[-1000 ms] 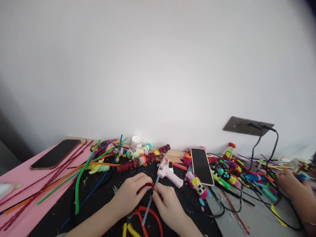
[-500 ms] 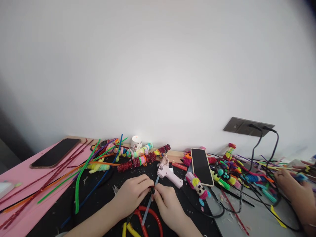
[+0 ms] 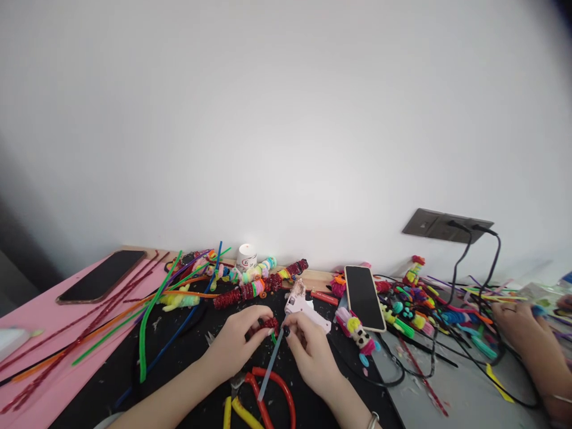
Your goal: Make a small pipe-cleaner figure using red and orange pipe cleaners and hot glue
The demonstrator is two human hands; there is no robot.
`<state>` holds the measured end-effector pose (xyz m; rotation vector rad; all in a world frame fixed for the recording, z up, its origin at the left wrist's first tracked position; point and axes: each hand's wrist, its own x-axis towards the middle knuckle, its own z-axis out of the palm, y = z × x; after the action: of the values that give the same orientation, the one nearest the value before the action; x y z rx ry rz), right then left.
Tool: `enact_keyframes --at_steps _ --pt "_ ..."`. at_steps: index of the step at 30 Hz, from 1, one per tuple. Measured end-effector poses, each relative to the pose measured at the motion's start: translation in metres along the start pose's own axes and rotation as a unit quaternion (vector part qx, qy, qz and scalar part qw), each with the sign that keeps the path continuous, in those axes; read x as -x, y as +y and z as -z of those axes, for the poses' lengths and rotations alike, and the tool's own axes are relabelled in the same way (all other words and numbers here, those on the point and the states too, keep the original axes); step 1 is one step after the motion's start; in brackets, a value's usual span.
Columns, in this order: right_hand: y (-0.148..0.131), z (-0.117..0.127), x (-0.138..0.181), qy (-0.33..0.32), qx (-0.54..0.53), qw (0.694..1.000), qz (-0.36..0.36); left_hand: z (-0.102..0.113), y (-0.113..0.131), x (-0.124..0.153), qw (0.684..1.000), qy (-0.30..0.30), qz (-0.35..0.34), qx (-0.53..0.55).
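Observation:
My left hand [image 3: 236, 339] is closed, thumb and fingers pinching a small red tinsel pipe cleaner piece [image 3: 271, 324] with a bit of green below it. Just across from it, my right hand [image 3: 313, 351] has its fingertips pinched round a small black piece [image 3: 286, 331], too small to name. Between the hands runs the translucent glue stick [image 3: 270, 370], which sticks out from the back of a pale pink glue gun [image 3: 308, 311] lying beyond my right fingers. Red-handled pliers [image 3: 286, 387] and a yellow-handled tool [image 3: 245, 412] lie below my wrists.
Wrapped pipe cleaner figures [image 3: 243, 295] lie behind, near a paper cup [image 3: 247, 256]. Loose pipe cleaners spread left beside a dark phone [image 3: 102, 275]. Right are another phone [image 3: 364, 298], a spotted figure [image 3: 357, 336], black cables [image 3: 496, 262] and another person's hand [image 3: 518, 328].
My hands have drawn slightly apart from where their fingertips met, and the red tinsel piece in my left hand now shows. The other person's hand has shifted a little left.

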<state>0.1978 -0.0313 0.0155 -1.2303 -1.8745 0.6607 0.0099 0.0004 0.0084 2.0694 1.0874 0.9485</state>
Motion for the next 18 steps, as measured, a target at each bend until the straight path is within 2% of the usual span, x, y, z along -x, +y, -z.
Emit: enact_keyframes --at_steps 4,9,18 --pt "-0.0026 -0.0028 0.0029 -0.025 -0.031 0.999 -0.013 0.0003 0.0009 0.0002 1.0 0.005 -0.006 0.001" --pt "-0.0008 -0.0053 0.0034 -0.031 -0.007 0.999 -0.03 0.0026 0.0019 0.0001 0.999 -0.002 -0.045 -0.017" --pt "0.0005 -0.0036 0.0018 -0.025 0.026 0.999 -0.026 0.0052 0.009 0.0013 0.994 -0.077 -0.083 -0.012"
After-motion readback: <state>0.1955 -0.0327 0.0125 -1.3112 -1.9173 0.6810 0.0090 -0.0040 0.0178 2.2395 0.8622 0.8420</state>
